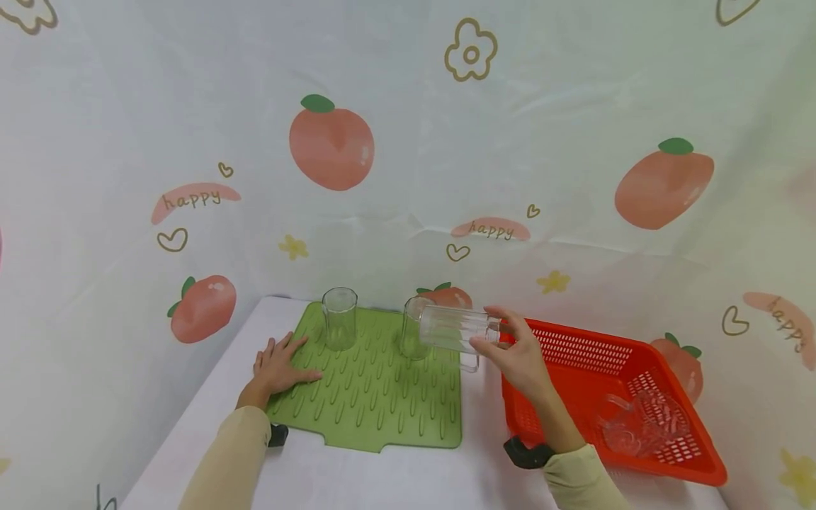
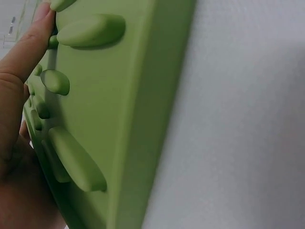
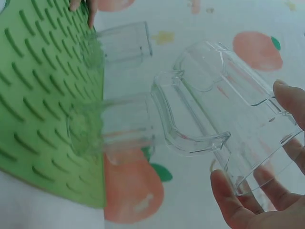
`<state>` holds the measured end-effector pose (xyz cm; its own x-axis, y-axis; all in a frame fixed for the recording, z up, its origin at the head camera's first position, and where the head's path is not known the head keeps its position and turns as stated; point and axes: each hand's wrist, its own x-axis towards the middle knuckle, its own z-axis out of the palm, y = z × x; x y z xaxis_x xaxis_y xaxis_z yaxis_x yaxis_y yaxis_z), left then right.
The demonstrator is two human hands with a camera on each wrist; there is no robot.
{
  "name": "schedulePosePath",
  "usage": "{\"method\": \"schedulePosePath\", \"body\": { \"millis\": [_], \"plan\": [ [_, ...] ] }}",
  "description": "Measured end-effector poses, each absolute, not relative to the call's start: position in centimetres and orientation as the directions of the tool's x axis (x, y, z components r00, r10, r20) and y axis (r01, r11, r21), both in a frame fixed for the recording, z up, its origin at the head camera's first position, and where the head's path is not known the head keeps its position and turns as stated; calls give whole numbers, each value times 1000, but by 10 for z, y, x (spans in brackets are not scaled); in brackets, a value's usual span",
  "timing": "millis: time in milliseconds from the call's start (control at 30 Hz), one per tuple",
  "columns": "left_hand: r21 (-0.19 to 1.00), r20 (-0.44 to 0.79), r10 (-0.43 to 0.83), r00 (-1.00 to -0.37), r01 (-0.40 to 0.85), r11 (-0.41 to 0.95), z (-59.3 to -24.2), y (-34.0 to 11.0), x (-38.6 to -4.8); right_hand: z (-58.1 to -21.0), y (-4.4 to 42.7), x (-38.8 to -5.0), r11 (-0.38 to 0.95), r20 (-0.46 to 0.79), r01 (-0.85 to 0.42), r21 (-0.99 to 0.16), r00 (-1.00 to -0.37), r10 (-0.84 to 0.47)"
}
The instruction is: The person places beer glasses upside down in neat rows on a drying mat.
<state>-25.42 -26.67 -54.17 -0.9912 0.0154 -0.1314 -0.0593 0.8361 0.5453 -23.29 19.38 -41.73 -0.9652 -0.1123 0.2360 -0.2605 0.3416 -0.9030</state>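
head view: gripping the mug (image 1: 446, 327) at one end with the right hand (image 1: 518, 354), by curled thumb and fingers; no telling whether at rim or base. pointing left from that hand along a nearly level long axis, roughly crosswise to the upright right glass (image 1: 411, 336) and left glass (image 1: 340, 322). held up by the right edge of the mat (image 1: 357, 435), overlapping the right glass in sight; no telling whether touching. in the right wrist view, with handle (image 3: 198, 144) turned down toward the mat. resting spread-fingered on the mat's left edge with the left hand (image 1: 280, 365), gripping nothing, well apart from the right and farther from the mug. to the right, a basket (image 1: 574, 340) with clear things (image 1: 644, 425) inside.
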Motion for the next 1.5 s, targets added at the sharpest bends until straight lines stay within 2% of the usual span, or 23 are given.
{"method": "schedulePosePath", "body": {
  "millis": [367, 667, 967, 1267, 1500],
  "plan": [
    [537, -153, 14, -988, -71, 841, -539, -265, -255, -427, 163, -221, 213, 273, -301, -929, -950, -154],
    [561, -144, 15, -989, -69, 825, -543, -269, -255, -441, 135, -219, 164, 395, -421, -892, -903, -168],
    [551, -149, 13, -989, -72, 831, -540, -265, -254, -457, 109, -215, 192, 333, -366, -911, -925, -183],
    [557, -130, 16, -991, -60, 828, -542, -265, -252, -480, 83, -211, 101, 290, -311, -945, -940, -178],
    [556, -101, 34, -994, -28, 830, -543, -267, -252, -490, 66, -210, 88, 322, -343, -935, -927, -192]
  ]
}}
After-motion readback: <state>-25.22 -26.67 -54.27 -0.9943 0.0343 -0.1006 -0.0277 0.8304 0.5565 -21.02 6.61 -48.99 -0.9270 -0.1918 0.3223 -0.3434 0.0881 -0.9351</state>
